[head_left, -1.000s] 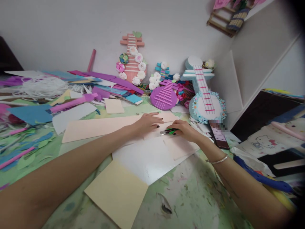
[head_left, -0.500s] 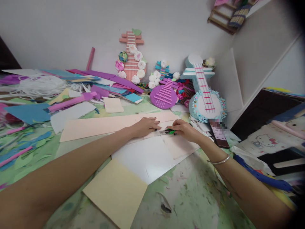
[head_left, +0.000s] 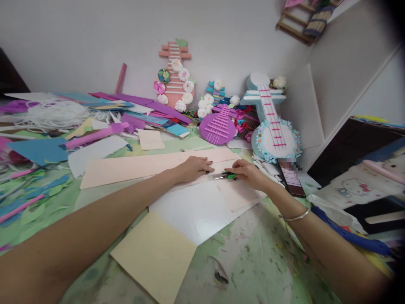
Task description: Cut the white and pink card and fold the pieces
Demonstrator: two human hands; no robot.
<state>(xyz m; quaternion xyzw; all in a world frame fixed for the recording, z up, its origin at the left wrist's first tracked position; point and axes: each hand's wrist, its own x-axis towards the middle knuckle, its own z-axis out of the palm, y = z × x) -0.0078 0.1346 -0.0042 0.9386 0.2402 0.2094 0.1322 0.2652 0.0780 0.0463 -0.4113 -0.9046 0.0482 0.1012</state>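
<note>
My right hand (head_left: 248, 174) grips a green and black craft knife (head_left: 230, 175), its thin blade pointing left and resting on or just above pale pink sheet material. To its left, my left hand (head_left: 194, 168) lies flat on the long pale pink sheet (head_left: 126, 167), fingers stretched towards the knife. A second pale pink piece (head_left: 238, 196) lies below my right hand. Under these is a glossy white board (head_left: 193, 211), partly covered. A cream square sheet (head_left: 155, 253) overlaps the board's near left corner.
Decorated lute-shaped crafts lean at the back: a pink one (head_left: 175, 84), a purple one (head_left: 217, 126) and a pale blue one (head_left: 275, 131). Coloured scraps and white string (head_left: 57, 113) pile up at left. A phone (head_left: 291, 179) and blue-handled tool (head_left: 351, 232) lie at right.
The craft knife in my right hand has shifted slightly to the right and nearer me, and its blade shows more clearly. My left hand stays in place on the pink sheet.
</note>
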